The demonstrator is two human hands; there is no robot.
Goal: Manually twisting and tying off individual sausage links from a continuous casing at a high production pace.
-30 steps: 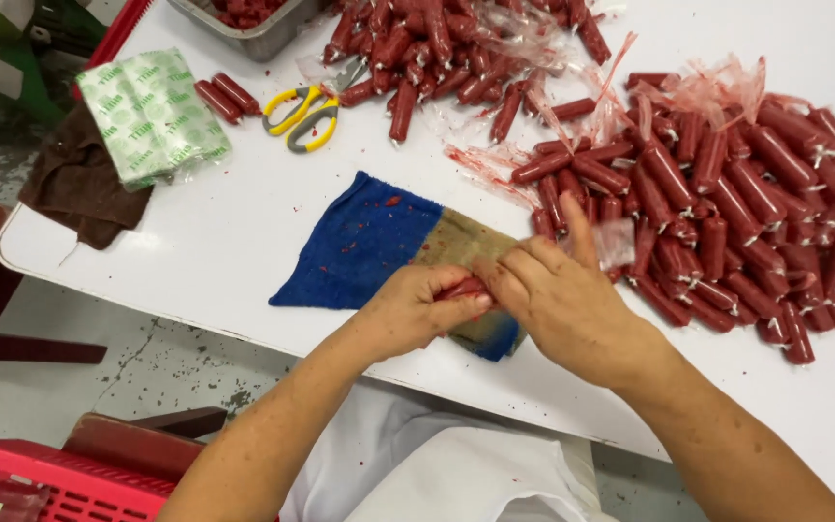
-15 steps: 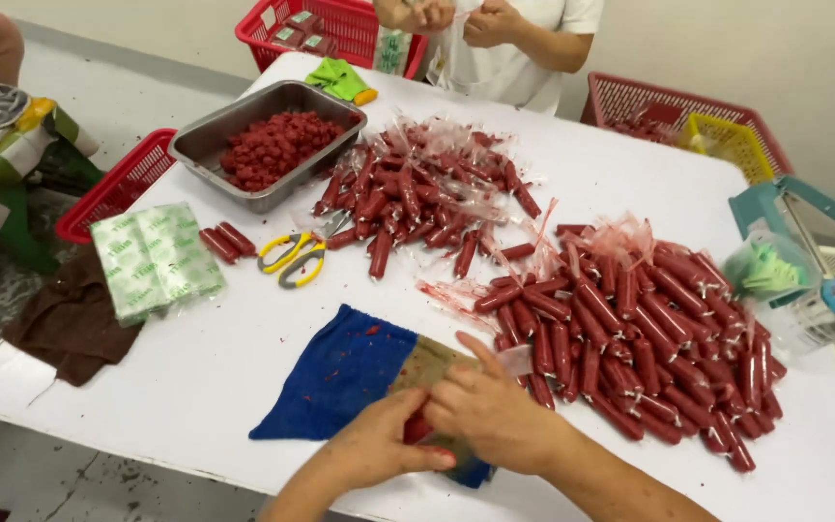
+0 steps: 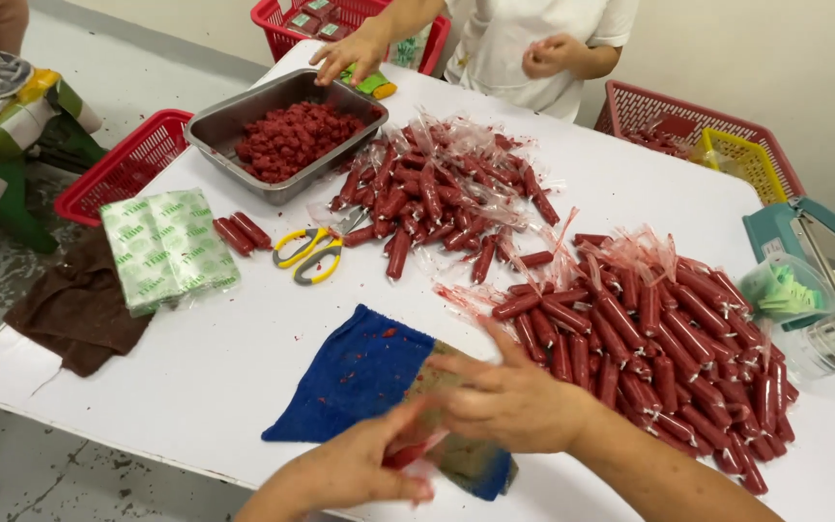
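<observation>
Nearest the camera, the left hand [image 3: 359, 474] pinches one small red plastic-wrapped sausage stick [image 3: 404, 454] between thumb and fingertips, low over the near end of a blue terry cloth [image 3: 355, 377] that lies flat on the white table [image 3: 244, 358]. The right hand [image 3: 509, 401] lies just above it, fingers curled together and pressed onto the same stick and the cloth, so both grips are closed on that one piece. Compared with a second ago the hands sit in much the same spot on the cloth; what has changed is the view, which has lifted to take in the far end of the table. The stick therefore looks to be still in work on the cloth, not yet set among the others.

Just right of the hands lies a large heap of finished red sausage sticks [image 3: 669, 348]. Further out are yellow-handled scissors [image 3: 306, 253], a stack of green-and-white printed wrappers [image 3: 166, 246] and a brown rag [image 3: 74, 309] at the left edge. Beyond them a second heap of sticks in loose clear film [image 3: 437, 188] touches a grey metal tray of red minced filling [image 3: 287, 135]. At the far edge another person's hand [image 3: 348, 56] rests on the tray's rim.
</observation>
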